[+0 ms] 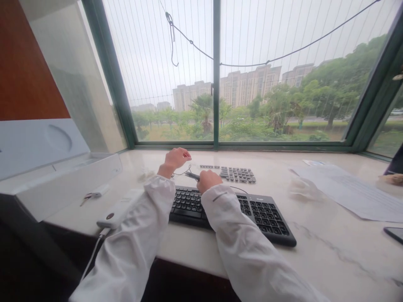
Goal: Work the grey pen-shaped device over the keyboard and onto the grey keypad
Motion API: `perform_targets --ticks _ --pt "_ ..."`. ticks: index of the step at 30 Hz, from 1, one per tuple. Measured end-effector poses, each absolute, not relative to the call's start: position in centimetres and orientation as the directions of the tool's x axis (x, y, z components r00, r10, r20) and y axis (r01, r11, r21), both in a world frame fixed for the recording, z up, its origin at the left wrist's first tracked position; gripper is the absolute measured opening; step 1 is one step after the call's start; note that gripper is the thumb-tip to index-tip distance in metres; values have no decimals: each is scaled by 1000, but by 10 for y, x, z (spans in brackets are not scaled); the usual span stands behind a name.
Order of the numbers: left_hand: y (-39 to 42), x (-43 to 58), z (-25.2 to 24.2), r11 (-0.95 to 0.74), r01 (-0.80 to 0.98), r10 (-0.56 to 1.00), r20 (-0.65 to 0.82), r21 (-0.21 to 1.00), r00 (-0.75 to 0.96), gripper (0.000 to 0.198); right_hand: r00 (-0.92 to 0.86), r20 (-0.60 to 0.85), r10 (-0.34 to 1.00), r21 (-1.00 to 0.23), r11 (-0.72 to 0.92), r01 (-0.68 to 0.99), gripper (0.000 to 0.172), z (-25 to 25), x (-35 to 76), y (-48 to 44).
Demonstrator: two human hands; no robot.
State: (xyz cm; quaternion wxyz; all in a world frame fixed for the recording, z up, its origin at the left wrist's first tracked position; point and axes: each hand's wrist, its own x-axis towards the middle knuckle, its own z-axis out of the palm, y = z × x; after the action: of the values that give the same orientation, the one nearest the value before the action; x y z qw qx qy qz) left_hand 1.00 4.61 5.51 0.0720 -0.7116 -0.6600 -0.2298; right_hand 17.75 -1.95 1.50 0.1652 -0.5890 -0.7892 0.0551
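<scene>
1. Right now the left hand [175, 158] is hovering over the pale marble-patterned stone windowsill desk [315, 247], behind the black full-size plastic keyboard [231, 212], fingers curled into a loose fist; a thin dark wire [184, 172] is running from under it, but whether the fingers are pinching it is not clear.
2. The right hand [208, 180] is sitting at the keyboard's back edge, closed around a slim dark pen-like tool [192, 175] whose tip is sticking out to the left toward the left hand.
3. Both arms are wearing white long sleeves [242, 243], and the right one is lying across the keyboard's middle.
4. A small pale logo is showing on the keyboard's top right corner; too blurred to read.
5. A group of loose dark keycaps [234, 173] is lying in rows on the desk just behind the keyboard, right of both hands.
6. A white rectangular power bank [118, 213] with a white cable is resting near the left front edge, a key with a white tag [94, 193] beyond it.
7. A white open cardboard box [59, 184] is standing at far left.
8. Printed white paper sheets [349, 191] are lying at right; text too small to read.
9. A dark phone corner [394, 233] is poking in at the right edge.
</scene>
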Motion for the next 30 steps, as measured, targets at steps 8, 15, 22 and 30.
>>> perform_targets --ticks 8,15,22,30 --pt "-15 -10 18 -340 909 925 258 241 278 21 -158 429 890 -605 412 681 30 9 173 -4" --pt "-13 -16 1 -493 815 870 174 303 461 26 92 192 977 -973 202 -116 36 -7 151 10" --pt "-17 -13 -3 -519 812 853 230 267 469 20 67 33 997 -810 66 -582 34 -13 140 13" --pt "-22 -7 1 -547 821 829 239 163 506 13 34 -1 999 -794 20 -607 40 -18 132 9"
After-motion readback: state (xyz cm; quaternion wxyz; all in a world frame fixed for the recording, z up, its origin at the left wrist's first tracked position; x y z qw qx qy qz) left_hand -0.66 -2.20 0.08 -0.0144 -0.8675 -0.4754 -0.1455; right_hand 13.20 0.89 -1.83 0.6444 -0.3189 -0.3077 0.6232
